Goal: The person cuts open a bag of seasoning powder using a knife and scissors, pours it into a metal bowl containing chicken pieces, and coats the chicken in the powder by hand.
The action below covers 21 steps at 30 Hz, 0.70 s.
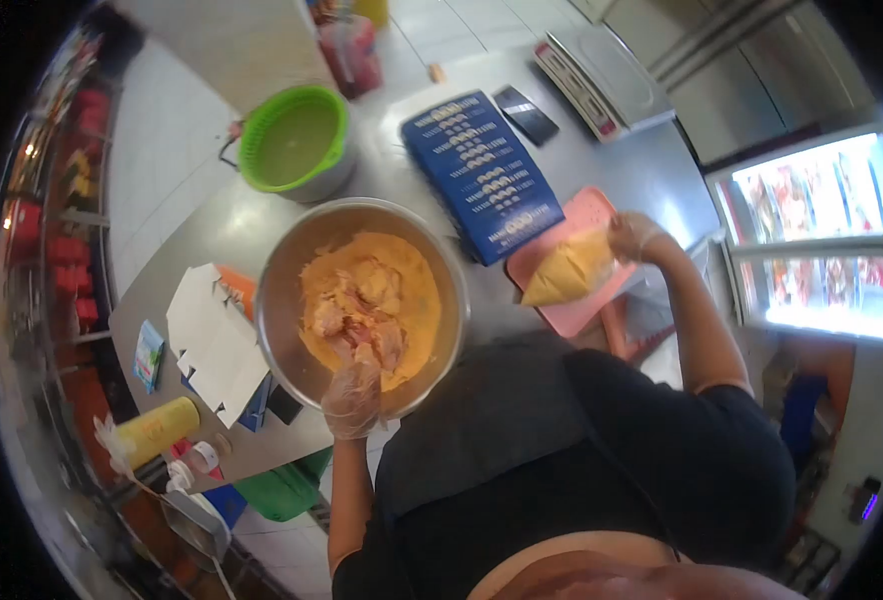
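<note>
Left hand: wears a clear glove; the left hand (354,398) is inside the near edge of the steel bowl (282,290), its fingertips at the raw meat pieces (367,300); whether the fingers are clamped on a piece or only touching it, cannot tell
Right hand: also in a clear glove; the right hand (637,240) is clamped on the gathered end of the yellow-filled bag (564,270)
Bag position: above the pink tray (562,320), narrow end pointing toward the bowl side; whether it bears on the tray, cannot tell
Bowl contents: meat heaped in the middle, with orange-yellow batter (420,295) around and partly over it
Blue packet: white-printed blue packet (482,175) lying on the metal table (652,170), between bowl and tray
Far side of table: dark phone (527,115) just beside the packet, weighing scale (612,80) farther right
Green basket: green basket (249,155) set in a pot beyond the bowl, cloudy liquid inside
Left of bowl: white cut sheet (217,335) near the bowl, yellow cylinder (162,432) toward the table's edge
</note>
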{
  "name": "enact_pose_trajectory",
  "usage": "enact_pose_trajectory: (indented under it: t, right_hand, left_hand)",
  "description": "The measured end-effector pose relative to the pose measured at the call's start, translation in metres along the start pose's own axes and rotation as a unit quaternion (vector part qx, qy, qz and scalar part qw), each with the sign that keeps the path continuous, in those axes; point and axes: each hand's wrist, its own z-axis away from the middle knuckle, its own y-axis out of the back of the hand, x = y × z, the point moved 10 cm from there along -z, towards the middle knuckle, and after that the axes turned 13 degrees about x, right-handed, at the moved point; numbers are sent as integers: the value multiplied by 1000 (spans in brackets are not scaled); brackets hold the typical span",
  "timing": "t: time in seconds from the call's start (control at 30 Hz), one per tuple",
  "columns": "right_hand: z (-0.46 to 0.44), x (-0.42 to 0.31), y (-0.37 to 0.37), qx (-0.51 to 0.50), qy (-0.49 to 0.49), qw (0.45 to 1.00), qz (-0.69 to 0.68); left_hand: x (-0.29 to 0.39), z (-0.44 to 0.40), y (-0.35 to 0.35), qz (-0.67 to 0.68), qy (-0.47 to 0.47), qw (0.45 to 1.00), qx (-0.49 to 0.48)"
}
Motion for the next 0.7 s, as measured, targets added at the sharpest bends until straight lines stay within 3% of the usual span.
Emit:
enact_pose_trajectory:
  t: [0.03,0.07,0.13,0.23,0.3,0.37,0.43,0.5,0.53,0.57,0.63,0.7]
  right_hand:
    - [3,23,8,2,-183,974,-137]
    - [-6,42,-21,-8,-129,986,-101]
    - [-9,81,-56,-23,-149,955,-255]
    - [-20,118,-85,-94,-178,908,-367]
    - [-7,90,-8,-121,-259,902,-323]
    - [-47,97,19,-76,-159,968,-177]
    - [-104,109,37,-8,-74,996,-48]
    - [-148,77,124,141,-55,988,-32]
    - [-172,53,151,158,-14,987,-12]
    - [-199,31,174,175,27,984,7]
    - [-260,4,200,309,104,944,-54]
    - [-324,-15,205,319,152,935,-28]
  left_hand:
    - [-1,0,-5,-4,-8,1000,-15]
    - [-5,2,-9,-8,-17,999,-27]
    - [-24,10,-20,-23,16,999,-45]
    - [-74,41,-42,-68,-15,995,-69]
    - [-80,42,-39,-35,32,996,-71]
    - [-64,31,-33,-12,52,997,-51]
    - [-32,19,-22,-27,15,999,-27]
    - [-26,16,-24,-79,20,995,-60]
    - [-26,16,-26,-106,23,991,-77]
    - [-32,17,-24,-57,68,995,-54]
    - [-40,25,-22,-9,111,993,-24]
    - [-29,31,-17,-59,68,995,-30]
